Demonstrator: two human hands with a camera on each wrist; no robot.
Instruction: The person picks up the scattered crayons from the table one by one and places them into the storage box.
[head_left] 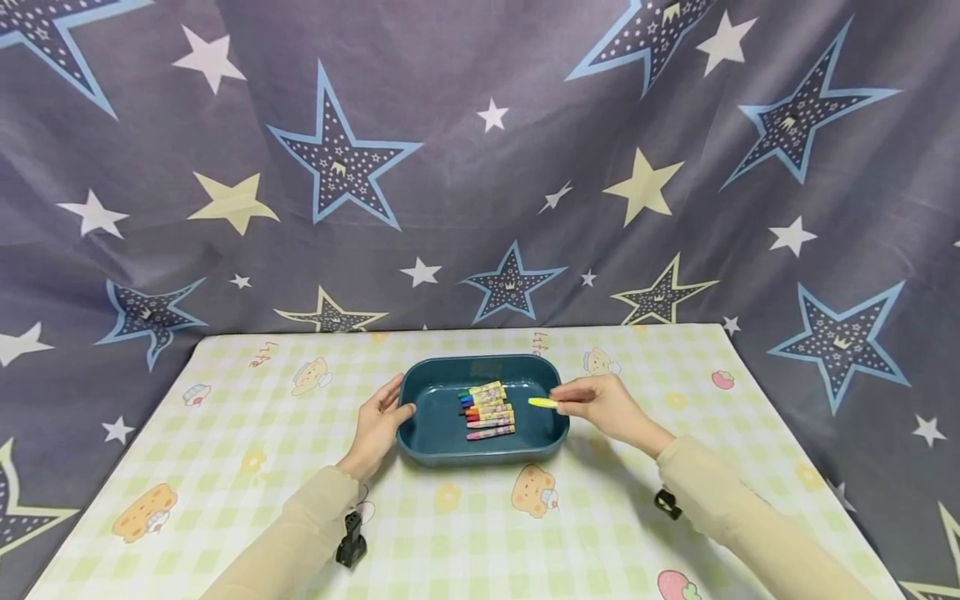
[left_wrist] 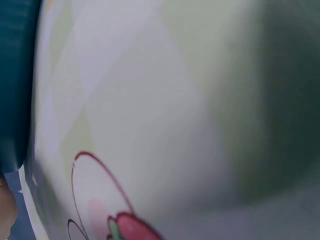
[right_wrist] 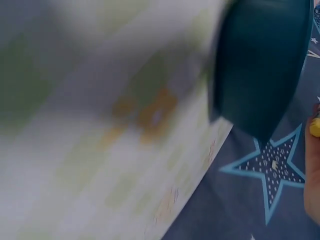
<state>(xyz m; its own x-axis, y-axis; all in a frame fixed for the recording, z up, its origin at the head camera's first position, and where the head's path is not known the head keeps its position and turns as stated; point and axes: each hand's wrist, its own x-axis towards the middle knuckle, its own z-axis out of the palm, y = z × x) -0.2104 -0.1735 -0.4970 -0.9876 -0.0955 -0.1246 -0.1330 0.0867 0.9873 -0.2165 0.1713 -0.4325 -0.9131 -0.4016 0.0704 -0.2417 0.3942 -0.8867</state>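
A dark teal plastic tray (head_left: 480, 457) with rounded corners sits on the table. Several crayons (head_left: 491, 414) in printed wrappers lie in a loose row inside it, tips to the left. My left hand (head_left: 377, 427) holds the tray's left end, thumb over the rim and fingers along the outer side. Over the right end, my right hand (head_left: 609, 408) pinches a yellow crayon (head_left: 542, 402) between thumb and fingers, its tip toward the row. The right wrist view catches part of that crayon (right_wrist: 315, 127) beside the tray wall (right_wrist: 260, 65). Only a sliver of the left hand (left_wrist: 6, 207) shows in the left wrist view.
A checked cloth (head_left: 247, 533) with bear, flower and strawberry prints covers the table. Behind and at the sides hangs a dark grey curtain (head_left: 442, 200) with stars. Each sleeve carries a black wrist device, such as the left one (head_left: 351, 542).
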